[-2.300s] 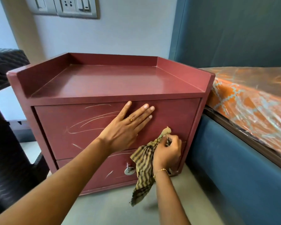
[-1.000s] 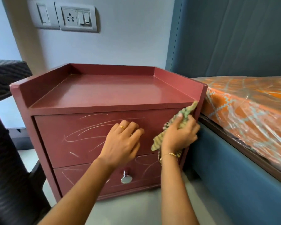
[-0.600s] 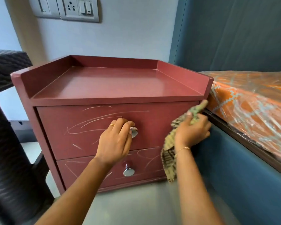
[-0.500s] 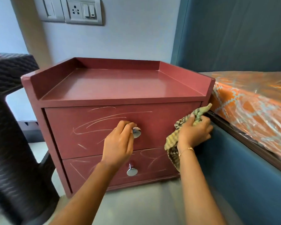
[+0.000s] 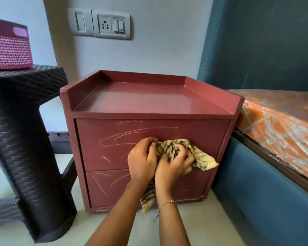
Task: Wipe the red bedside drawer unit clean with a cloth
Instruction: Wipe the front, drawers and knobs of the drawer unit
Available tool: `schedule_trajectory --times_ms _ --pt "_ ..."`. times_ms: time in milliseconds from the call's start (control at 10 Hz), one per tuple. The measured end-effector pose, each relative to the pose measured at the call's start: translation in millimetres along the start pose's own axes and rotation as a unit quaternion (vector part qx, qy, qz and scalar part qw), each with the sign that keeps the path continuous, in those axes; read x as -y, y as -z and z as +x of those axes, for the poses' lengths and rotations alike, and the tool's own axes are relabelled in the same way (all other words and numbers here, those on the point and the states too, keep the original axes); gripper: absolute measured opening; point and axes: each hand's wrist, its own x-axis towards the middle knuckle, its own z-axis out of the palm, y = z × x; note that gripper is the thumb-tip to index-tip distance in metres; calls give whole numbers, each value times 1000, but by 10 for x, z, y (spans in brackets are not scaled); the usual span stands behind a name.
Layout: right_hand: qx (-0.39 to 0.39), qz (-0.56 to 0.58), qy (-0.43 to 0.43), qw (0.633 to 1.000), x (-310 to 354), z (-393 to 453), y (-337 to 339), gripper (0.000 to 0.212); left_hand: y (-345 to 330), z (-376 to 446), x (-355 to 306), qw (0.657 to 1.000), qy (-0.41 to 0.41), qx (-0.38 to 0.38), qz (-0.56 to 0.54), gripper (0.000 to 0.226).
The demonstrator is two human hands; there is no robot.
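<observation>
Pink basket point(image 5: 9, 48) on dark wicker stool point(image 5: 25, 139); wall socket point(image 5: 111, 26); plastic-wrapped orange mattress point(image 5: 281, 132) on rt.

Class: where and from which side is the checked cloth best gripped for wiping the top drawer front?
Grip the checked cloth at its bunched middle, from the front, palm toward the top drawer front. Its ends hang loose right and below, so gathering the bulk gives a firm pad, as the right hand holds it.

Stool point(image 5: 25, 132) left, bed point(image 5: 267, 174) right

Soft even daylight, slight blur, wide-angle bowing
</observation>
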Motion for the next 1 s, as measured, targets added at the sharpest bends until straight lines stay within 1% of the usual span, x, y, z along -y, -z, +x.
schedule_trajectory --times_ms 100,200,300,400,500,600,700,800,900,1000 --pt "48 -97 101 989 -188 -52 41 48 71 52 -38 999 30 20 -29 30" --pt "92 -95 157 979 -210 -1 57 48 105 76 -54 997 46 32 -49 29" --pt "38 -81 135 987 -244 -1 105 36 82 74 -59 993 90 28 -71 24" --pt "-64 -76 57 993 -327 -25 136 18 53 69 -24 987 126 31 -95 24" --pt "-144 -29 61 987 -249 33 183 15 69 75 -10 986 127 32 -105 30" --pt "-90 -34 125 987 -49 -7 119 24 65 91 -21 989 108 30 -93 35" --pt "-80 -54 117 989 46 -16 18 25 60 70 -112 993 93 2 -75 45" --pt "-148 -20 28 988 -3 99 86 18 61 63 -151 995 86 8 -57 50" --pt "-258 44 -96 961 -54 547 388 30 79 83 -154 996 82 33 2 36" --pt "-257 65 -132 955 -47 833 507 40 61 113 -165 994 100 39 32 20"
